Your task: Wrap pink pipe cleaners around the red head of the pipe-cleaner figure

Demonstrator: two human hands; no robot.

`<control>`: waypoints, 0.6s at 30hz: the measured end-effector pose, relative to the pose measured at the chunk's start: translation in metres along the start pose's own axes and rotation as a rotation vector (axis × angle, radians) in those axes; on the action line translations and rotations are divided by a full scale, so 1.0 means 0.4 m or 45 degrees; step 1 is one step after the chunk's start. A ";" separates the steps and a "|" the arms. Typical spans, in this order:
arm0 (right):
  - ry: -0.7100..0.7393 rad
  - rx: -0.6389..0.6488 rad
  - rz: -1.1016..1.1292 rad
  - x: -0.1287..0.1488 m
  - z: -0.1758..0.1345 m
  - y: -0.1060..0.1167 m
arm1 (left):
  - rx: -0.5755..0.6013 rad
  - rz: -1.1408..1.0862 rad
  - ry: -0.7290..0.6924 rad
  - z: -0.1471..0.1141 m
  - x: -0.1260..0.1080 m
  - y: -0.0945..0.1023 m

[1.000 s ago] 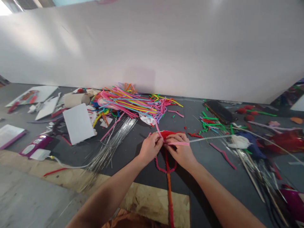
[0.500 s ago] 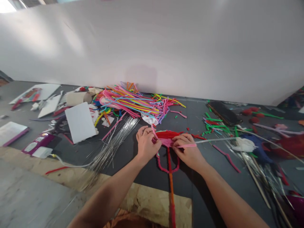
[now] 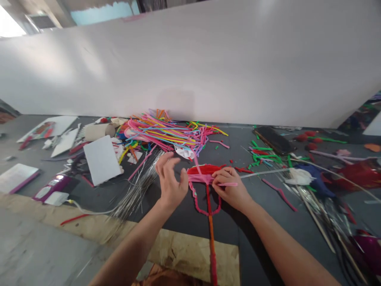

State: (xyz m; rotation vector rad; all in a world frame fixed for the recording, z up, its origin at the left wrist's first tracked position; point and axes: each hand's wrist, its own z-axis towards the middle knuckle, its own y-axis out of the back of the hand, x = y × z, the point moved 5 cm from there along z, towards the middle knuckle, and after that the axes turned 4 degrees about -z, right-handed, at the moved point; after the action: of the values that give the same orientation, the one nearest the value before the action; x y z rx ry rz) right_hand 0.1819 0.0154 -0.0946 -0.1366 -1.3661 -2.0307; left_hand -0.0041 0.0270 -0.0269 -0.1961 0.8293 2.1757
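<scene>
Hard daylight burns out the upper left corner and throws pale streaks across the board (image 3: 190,59), its center a flat gray. A dark shadow falls on the table (image 3: 186,216) beside the right forearm (image 3: 275,238). Blur softens the left hand (image 3: 173,186) and a pink strip (image 3: 197,162); wide-angle distortion stretches the edges.

White panel (image 3: 190,63) standing along back of dark table (image 3: 238,145), dark phone (image 3: 275,140) lying right of centre, cardboard tube (image 3: 99,132) resting behind white card (image 3: 102,161), purple-and-white device (image 3: 53,186) sitting at left.
</scene>
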 end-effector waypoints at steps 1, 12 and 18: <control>0.000 -0.012 -0.002 0.000 0.000 0.000 | 0.123 0.009 -0.219 0.001 -0.035 0.000; -0.040 0.053 -0.143 0.004 0.002 -0.006 | 0.832 0.267 -0.581 -0.049 -0.039 -0.149; -0.116 0.086 -0.364 0.021 0.005 -0.002 | 0.856 0.190 -0.470 -0.065 -0.027 -0.146</control>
State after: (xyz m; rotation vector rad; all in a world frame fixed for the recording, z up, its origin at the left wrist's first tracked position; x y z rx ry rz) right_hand 0.1745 0.0134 -0.0905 -0.0029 -1.5848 -2.2305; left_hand 0.0423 0.0323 -0.0721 0.5985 1.3196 1.8542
